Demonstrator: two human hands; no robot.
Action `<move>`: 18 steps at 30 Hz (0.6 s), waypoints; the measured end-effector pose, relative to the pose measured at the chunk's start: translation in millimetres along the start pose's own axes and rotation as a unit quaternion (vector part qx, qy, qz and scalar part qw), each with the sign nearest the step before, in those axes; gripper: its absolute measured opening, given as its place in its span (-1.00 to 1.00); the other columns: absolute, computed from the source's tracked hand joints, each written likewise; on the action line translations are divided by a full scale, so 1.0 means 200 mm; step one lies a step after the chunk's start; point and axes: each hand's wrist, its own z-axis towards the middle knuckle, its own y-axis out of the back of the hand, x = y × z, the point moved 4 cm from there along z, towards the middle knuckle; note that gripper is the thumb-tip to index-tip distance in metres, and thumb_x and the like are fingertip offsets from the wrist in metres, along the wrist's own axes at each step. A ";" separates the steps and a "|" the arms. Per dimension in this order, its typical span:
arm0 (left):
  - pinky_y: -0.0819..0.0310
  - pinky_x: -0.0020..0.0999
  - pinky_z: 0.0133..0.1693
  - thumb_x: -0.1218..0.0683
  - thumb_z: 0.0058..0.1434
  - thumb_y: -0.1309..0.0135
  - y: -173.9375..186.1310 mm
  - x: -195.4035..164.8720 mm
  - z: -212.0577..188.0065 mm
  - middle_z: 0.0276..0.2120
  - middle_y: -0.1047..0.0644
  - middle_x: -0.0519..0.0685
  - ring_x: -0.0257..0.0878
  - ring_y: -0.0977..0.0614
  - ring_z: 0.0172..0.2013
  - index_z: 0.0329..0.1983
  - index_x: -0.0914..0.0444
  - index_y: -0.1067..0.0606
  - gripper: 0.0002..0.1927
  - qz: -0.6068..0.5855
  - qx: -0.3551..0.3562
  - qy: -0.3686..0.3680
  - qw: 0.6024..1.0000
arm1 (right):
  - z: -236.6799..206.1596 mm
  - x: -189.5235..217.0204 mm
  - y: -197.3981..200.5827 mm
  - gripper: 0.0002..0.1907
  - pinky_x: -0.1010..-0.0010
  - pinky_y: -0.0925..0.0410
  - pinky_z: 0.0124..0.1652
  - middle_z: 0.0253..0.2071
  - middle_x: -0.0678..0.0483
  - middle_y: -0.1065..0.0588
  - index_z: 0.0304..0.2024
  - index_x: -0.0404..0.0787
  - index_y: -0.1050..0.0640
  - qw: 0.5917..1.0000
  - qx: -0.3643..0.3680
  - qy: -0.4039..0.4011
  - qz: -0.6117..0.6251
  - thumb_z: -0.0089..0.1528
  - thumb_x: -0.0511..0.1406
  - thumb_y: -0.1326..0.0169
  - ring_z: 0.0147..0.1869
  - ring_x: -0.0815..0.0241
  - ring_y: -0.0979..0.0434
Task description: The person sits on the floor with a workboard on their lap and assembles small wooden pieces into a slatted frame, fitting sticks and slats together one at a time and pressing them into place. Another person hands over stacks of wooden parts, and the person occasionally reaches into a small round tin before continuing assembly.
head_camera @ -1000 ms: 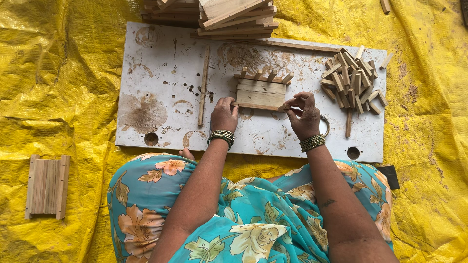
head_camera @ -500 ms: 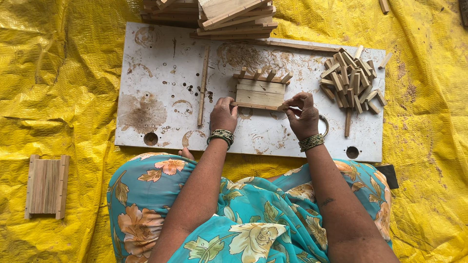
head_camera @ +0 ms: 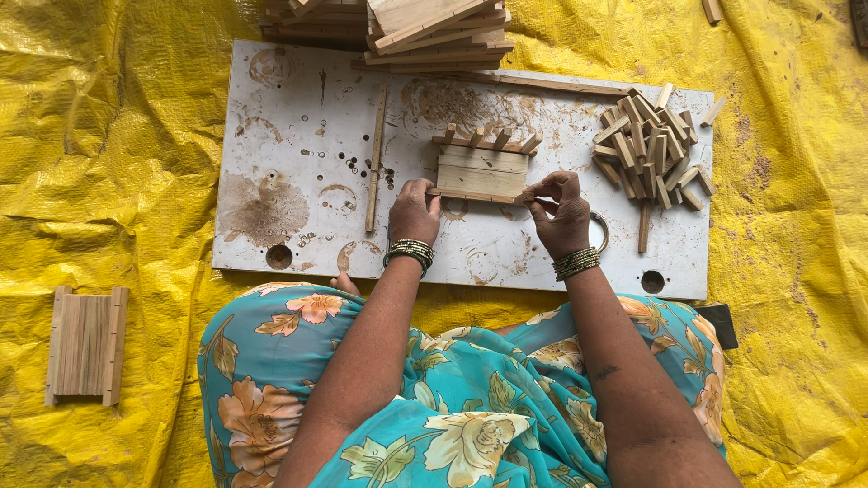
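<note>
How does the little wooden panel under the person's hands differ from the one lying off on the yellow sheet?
The panel being worked lies on the white board, both hands touching its near strip; the finished panel lies alone on the yellow tarp. The first has short pegs sticking out along its far edge; the second is framed by two side strips. Both are pale wooden slats.

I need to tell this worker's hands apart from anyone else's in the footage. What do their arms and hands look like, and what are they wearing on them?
Both arms are bare, no sleeves or gloves. The left hand and the right hand each have a stack of beaded bangles, greenish and gold, at the wrist. A small dark mark shows on the right forearm.
</note>
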 end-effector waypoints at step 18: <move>-0.58 -0.22 -0.01 0.12 0.17 -0.25 0.00 0.00 0.00 -0.03 -0.58 0.01 -0.05 -0.66 -0.06 -0.03 0.21 -0.54 -0.71 -0.003 -0.004 -0.005 1.000 | 0.00 -0.02 0.00 -0.52 0.41 -0.60 -0.01 -0.10 -0.01 -0.61 0.02 -0.18 -0.25 1.000 -0.006 -0.003 -0.005 0.22 -0.55 -0.22 0.07 0.17 -0.68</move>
